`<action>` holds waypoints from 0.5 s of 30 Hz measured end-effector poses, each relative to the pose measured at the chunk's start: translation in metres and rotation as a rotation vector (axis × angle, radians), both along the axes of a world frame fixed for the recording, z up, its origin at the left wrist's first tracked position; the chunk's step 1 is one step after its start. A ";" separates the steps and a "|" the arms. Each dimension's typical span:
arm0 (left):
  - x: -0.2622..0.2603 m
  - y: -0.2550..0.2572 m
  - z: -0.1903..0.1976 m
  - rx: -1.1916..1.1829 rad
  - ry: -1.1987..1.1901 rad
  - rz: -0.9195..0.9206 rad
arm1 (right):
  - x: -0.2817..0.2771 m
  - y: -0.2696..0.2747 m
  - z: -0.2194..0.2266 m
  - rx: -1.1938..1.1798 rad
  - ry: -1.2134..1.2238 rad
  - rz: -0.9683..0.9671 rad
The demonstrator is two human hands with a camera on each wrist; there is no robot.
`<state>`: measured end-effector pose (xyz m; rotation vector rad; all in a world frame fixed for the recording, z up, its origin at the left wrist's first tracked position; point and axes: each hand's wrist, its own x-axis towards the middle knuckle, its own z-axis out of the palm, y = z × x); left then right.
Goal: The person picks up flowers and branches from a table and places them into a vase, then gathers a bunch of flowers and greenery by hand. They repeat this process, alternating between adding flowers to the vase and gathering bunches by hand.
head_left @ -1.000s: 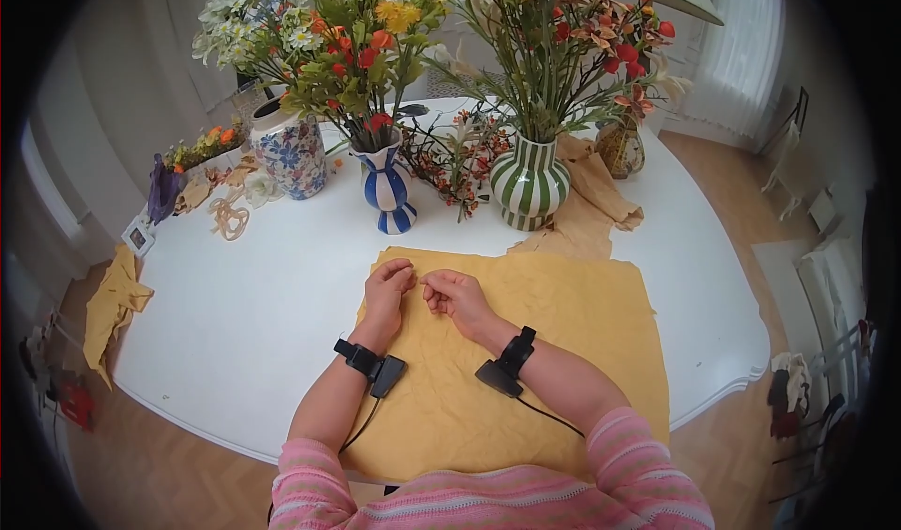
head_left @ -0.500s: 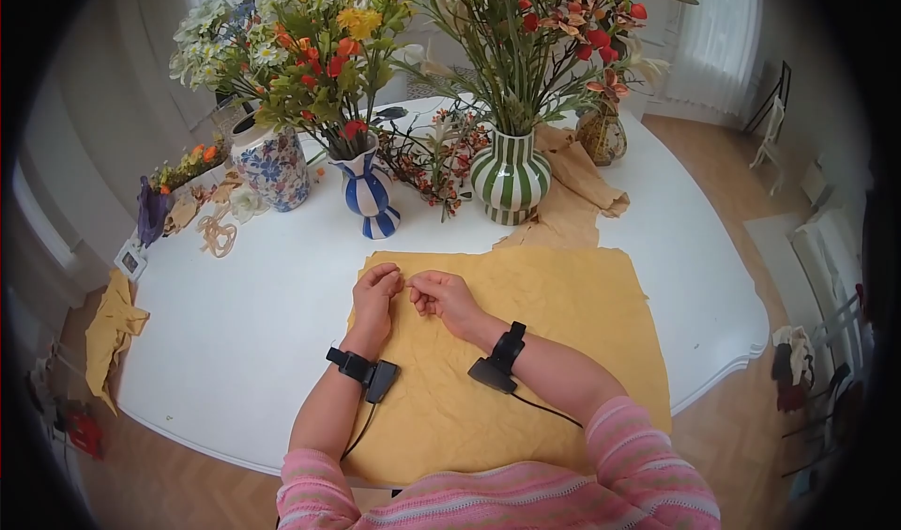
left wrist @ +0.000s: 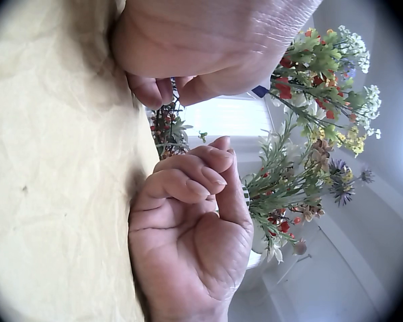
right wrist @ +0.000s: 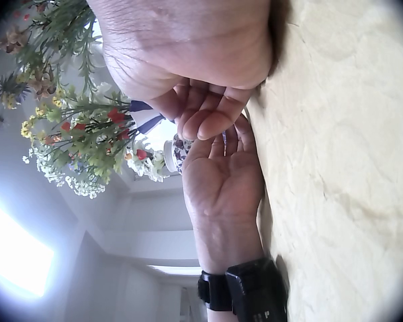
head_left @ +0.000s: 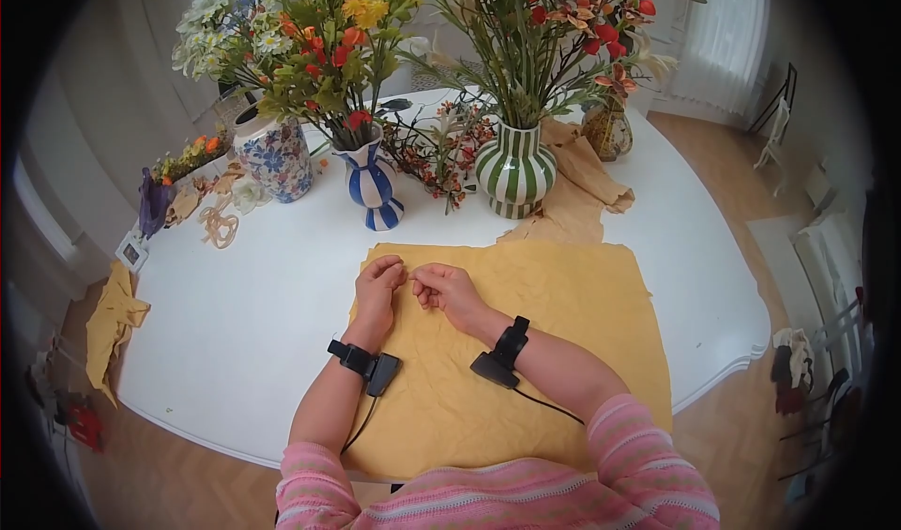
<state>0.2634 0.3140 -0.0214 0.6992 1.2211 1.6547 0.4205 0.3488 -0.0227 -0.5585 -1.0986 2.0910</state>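
In the head view, both hands rest on a large sheet of crinkled yellow paper [head_left: 554, 342]. The left hand [head_left: 377, 295] lies with its fingers loosely bent. Just right of it is the right hand [head_left: 450, 295], its fingers loosely curled and thumb near the index finger. A small gap separates the two hands. In the left wrist view, the right hand [left wrist: 188, 235] shows its palm side with nothing visible in it. The right wrist view shows the left hand [right wrist: 225, 184] partly behind the right fingers; nothing is visible in either hand.
Beyond the paper stand a blue-striped vase [head_left: 370, 187], a green-striped vase [head_left: 515, 175] and a floral vase [head_left: 274, 159] on the white table [head_left: 225, 333]. Brown paper [head_left: 572, 206] lies at the right, twine [head_left: 219, 227] at the left, and yellow paper [head_left: 111, 333] hangs over the left edge.
The head view has shifted, moving the whole scene slightly within it. Both hands stay on the yellow paper in nearly the same pose, and nothing has been picked up or let go.
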 end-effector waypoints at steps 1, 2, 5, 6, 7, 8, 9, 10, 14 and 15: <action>0.000 0.000 0.000 0.000 0.000 -0.001 | 0.000 0.000 0.000 0.001 -0.001 -0.002; 0.000 0.000 0.000 0.001 0.000 -0.002 | 0.000 0.000 0.000 -0.001 -0.002 0.001; 0.000 0.000 0.000 -0.012 0.006 0.008 | -0.001 0.000 -0.001 -0.001 0.010 -0.011; -0.002 0.001 -0.002 -0.013 0.005 0.010 | -0.001 0.000 -0.001 0.000 0.003 -0.010; -0.005 0.001 -0.004 -0.016 0.030 -0.019 | -0.001 0.000 -0.001 0.001 -0.004 -0.009; -0.007 0.002 -0.007 -0.019 0.055 -0.048 | -0.001 0.000 -0.001 0.001 -0.005 -0.008; -0.008 0.003 -0.009 -0.019 0.055 -0.047 | -0.001 0.001 -0.001 0.002 -0.005 -0.006; -0.009 0.003 -0.010 -0.014 0.060 -0.050 | -0.001 0.001 -0.002 0.002 -0.005 -0.005; -0.008 0.003 -0.009 -0.011 0.055 -0.046 | -0.002 0.001 -0.003 0.007 0.003 -0.007; -0.007 0.002 -0.009 -0.010 0.056 -0.047 | -0.002 0.001 -0.003 0.008 0.004 -0.006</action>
